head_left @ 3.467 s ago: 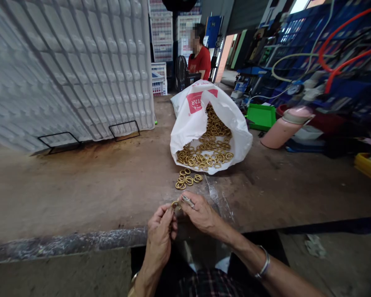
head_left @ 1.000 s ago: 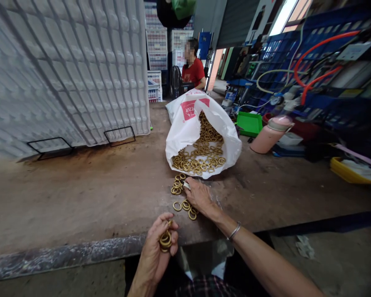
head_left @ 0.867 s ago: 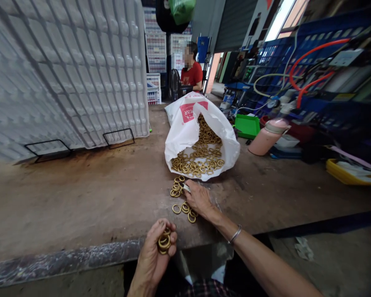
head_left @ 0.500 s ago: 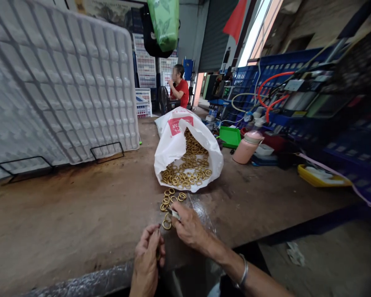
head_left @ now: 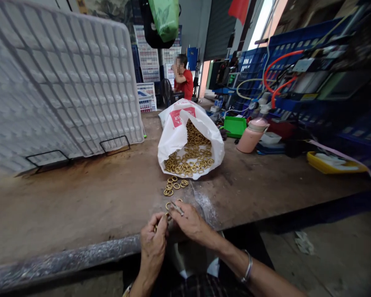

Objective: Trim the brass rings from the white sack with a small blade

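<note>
My left hand is closed at the table's front edge, its fingers pinched around brass rings that show only in part. Right beside it, my right hand grips a slim pale tool with a metal tip; what kind it is I cannot make out. Loose rings lie at the right fingertips, partly hidden by them. A small group of brass rings rests on the table farther forward. Behind it, a white woven sack lies on its side, its mouth facing me, with many brass rings inside.
White ribbed plastic trays stand upright in black wire holders at left. A pink bottle, a green tray and a yellow tray sit at right, near a machine with orange hoses. A person in red sits beyond.
The camera view has tilted down and shifted. My right hand has pulled back from the loose rings to meet my left hand, bringing rings near its fingertips.
</note>
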Demonstrator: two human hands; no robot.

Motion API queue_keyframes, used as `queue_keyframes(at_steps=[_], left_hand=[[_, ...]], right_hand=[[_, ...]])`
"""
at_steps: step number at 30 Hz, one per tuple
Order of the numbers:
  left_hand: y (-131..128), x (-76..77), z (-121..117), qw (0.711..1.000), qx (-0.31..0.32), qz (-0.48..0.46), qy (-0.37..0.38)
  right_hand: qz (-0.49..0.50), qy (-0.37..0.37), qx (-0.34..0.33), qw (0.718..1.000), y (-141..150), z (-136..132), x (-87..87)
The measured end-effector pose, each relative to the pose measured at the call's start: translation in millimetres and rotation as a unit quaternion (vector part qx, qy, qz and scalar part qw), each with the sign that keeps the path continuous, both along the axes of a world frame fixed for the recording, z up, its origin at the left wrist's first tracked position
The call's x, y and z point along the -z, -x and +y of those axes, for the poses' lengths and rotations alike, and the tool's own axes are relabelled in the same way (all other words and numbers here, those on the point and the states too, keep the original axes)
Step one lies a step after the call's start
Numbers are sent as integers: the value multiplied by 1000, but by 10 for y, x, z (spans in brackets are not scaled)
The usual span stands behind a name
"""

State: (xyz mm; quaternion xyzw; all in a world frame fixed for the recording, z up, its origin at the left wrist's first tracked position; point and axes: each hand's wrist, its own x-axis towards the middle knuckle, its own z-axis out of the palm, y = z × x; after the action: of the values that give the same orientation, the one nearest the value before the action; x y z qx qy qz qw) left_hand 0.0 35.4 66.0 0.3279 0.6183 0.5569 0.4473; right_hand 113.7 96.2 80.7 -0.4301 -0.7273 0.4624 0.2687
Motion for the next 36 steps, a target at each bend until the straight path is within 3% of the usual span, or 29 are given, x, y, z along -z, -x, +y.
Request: queue_keyframes(at_steps=[3, 5, 11, 17, 22, 30, 36], left_hand=[[-14, -18, -34, 999, 4, 30, -19], [-16, 4, -58, 1000, 15, 22, -9], [17, 78, -107, 995, 56, -78, 35], [47, 98, -85, 980, 78, -174, 55], [35, 76, -43, 968, 81, -225, 69], [6, 48, -10, 964, 86, -244, 65], [-13, 57, 3, 971, 77, -213, 71]], right_hand=[[37, 86, -9, 996, -18, -13, 25], [51, 106, -5, 993, -15, -19, 65], [42, 45, 24, 998, 65, -10, 162], [13, -23, -6, 1000, 83, 19, 150], [41, 0, -12, 999, 67, 57, 178], [97, 104, -11, 990, -2, 105, 170], [88, 88, -30, 992, -58, 79, 160]])
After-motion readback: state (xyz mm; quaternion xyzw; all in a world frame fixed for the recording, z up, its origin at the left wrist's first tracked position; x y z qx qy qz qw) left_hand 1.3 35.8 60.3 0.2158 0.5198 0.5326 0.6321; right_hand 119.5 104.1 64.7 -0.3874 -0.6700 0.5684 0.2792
